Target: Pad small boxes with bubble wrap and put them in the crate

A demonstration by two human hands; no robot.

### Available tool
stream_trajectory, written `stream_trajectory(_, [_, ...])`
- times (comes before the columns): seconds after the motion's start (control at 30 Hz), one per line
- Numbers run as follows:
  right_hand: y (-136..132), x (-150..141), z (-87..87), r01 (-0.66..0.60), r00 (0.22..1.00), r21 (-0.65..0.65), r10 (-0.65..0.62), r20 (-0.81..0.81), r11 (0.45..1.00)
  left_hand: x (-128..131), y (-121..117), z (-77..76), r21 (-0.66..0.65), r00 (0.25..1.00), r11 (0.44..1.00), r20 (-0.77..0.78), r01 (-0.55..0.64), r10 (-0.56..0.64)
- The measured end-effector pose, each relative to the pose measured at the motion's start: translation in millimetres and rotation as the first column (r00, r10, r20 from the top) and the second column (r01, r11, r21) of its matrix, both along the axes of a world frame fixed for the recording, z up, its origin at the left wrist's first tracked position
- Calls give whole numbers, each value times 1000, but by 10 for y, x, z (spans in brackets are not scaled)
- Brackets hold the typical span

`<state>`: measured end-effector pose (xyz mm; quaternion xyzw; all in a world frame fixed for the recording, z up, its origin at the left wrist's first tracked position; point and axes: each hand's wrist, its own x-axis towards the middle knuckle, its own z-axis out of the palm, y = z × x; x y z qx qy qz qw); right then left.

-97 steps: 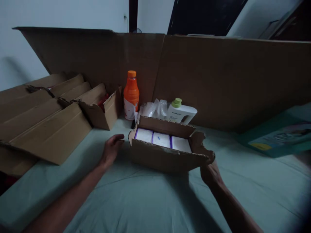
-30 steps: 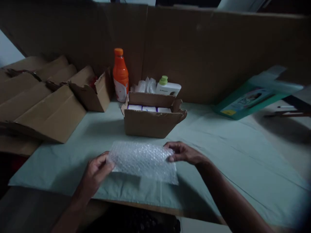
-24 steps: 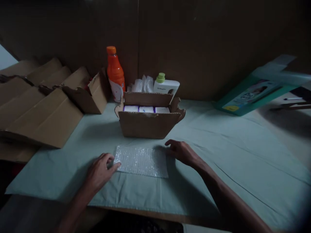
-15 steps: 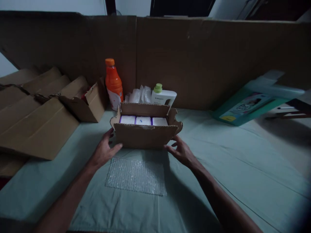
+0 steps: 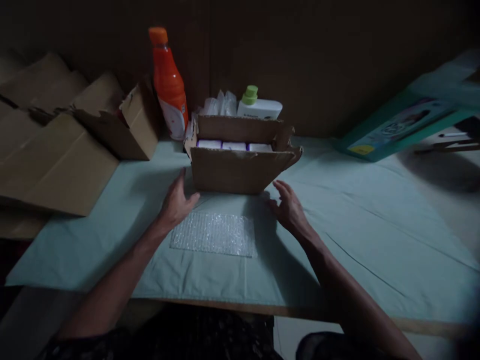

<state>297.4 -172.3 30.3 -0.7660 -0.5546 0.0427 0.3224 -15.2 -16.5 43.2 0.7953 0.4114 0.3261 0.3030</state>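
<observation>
Cardboard box (image 5: 228, 172), open-topped, upright mid-tabletop (image 5: 367, 225), slightly far of the hands; white packs (image 5: 234, 146) with purple edges in a row inside. Left hand (image 5: 176, 202) at its near left corner, right hand (image 5: 290, 205) at its near right corner; fingers spread and released on both, grasping nothing. Contact with box: can't tell. Handling, my guess: moderate weight from the packs, walls fairly stiff, dry and not slippery, not very fragile, but ragged top edges and the flared right end likely bend or tear. Best hold: both ends, low down, palms inward, fingers under the base; avoid the torn flaps. Bubble wrap sheet (image 5: 213, 234) flat just near of box: very light, soft, floppy, maybe a bit slick; pinch by a corner. Behind box: clear plastic bundle (image 5: 221, 105) and green-capped white bottle (image 5: 262, 109); orange bottle (image 5: 168, 82) far left. More cartons (image 5: 56, 165) left; green container (image 5: 397, 125) far right, tilted in view.
</observation>
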Motion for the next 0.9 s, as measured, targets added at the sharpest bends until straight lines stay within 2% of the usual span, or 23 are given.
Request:
stream_trajectory(0.07, [-191,-197,-27,25,992,91,-36,123,996,-216,-307,-6,115,987,993,-157,3,15])
stream_trajectory(0.1, [-254,-369,-29,-9,988,103,-8,157,995,-284,-485,-9,149,974,988,-224,42,-8])
stream_trajectory(0.17, [-287,-816,-26,-174,969,54,161,187,983,-319,-826,-22,172,940,973,-328,157,-94])
stream_trajectory(0.2, [-265,-1050,-29,-291,940,6,285,187,957,-301,-964,-36,163,918,964,-373,210,-136])
stream_trajectory(0.27, [-205,-1421,-54,-497,842,-112,510,176,860,-258,-1139,-83,127,873,952,-446,277,-195])
stream_trajectory(0.3, [-198,-1517,-74,-553,799,-165,576,172,816,-258,-1173,-117,112,861,950,-464,290,-208])
stream_trajectory(0.33, [-223,-1541,-96,-570,778,-207,603,175,795,-283,-1175,-156,103,860,950,-463,293,-215])
stream_trajectory(0.4, [-387,-1396,-135,-512,797,-265,567,206,817,-404,-1121,-239,91,885,952,-404,291,-232])
stream_trajectory(0.5, [-822,-956,-124,-308,880,-310,393,267,899,-663,-1018,-341,81,935,957,-253,278,-250])
stream_trajectory(0.57, [-1084,-735,-64,-171,920,-306,263,292,937,-804,-984,-361,95,965,973,-182,210,-191])
stream_trajectory(0.63, [-1216,-666,9,-72,942,-276,156,299,959,-893,-966,-335,125,986,989,-154,83,-63])
stream_trajectory(0.7, [-1186,-734,70,-37,951,-244,109,288,969,-935,-943,-279,161,982,986,-173,-50,78])
stream_trajectory(0.77, [-1021,-878,102,-44,958,-229,106,265,973,-936,-908,-223,182,955,972,-233,-145,186])
stream_trajectory(0.83, [-784,-1036,98,-53,971,-219,101,215,974,-901,-865,-185,154,932,969,-280,-195,232])
stream_trajectory(0.9, [-546,-1163,61,-57,994,-185,73,84,981,-838,-820,-173,66,942,976,-255,-209,219])
